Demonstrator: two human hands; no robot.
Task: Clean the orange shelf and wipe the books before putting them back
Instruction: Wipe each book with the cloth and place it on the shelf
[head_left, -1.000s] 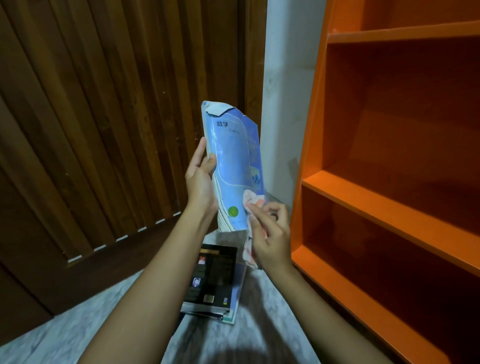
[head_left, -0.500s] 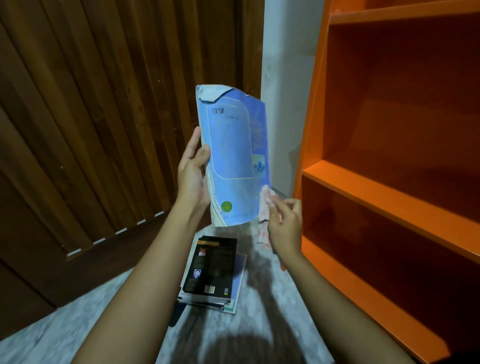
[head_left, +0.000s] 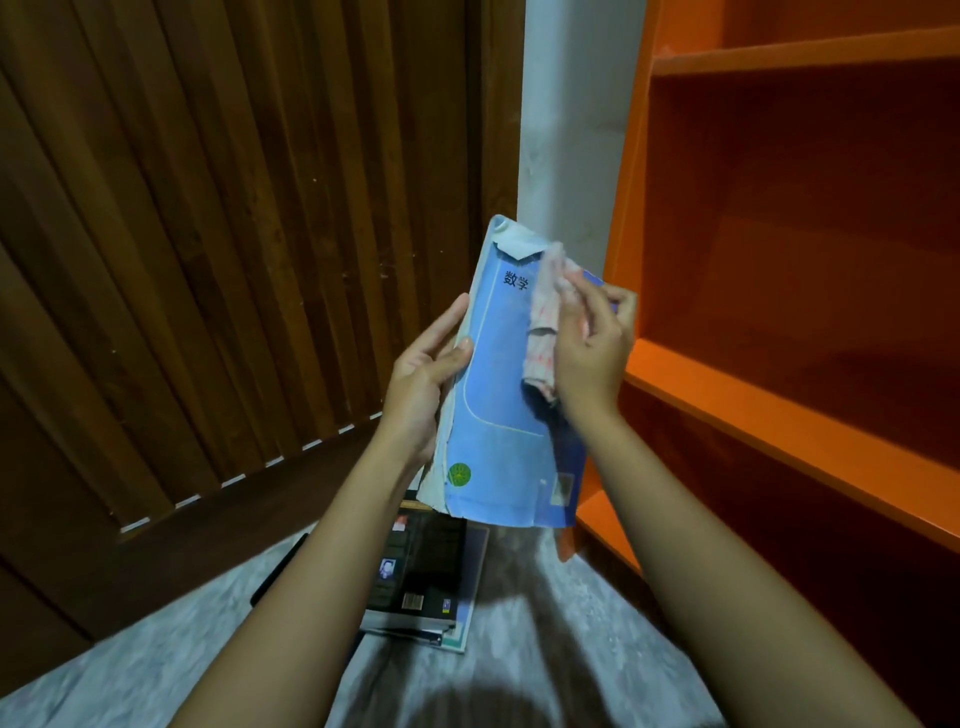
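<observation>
Well, mid-frame the left hand (head_left: 426, 384) curls its grip round the blue book (head_left: 498, 415), while the right hand (head_left: 592, 358) pinches a pink cloth (head_left: 545, 322) against its upper cover. The orange shelf (head_left: 779, 415) at right shows no books, and a stack of books (head_left: 421, 571) waits on the floor (head_left: 156, 665), so plenty seems left.

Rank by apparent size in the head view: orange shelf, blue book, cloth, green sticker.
1. orange shelf, which runs out of frame
2. blue book, held near the camera, so its size is flattered
3. cloth, bunched in the right hand and partly hidden
4. green sticker on the book's cover
</observation>
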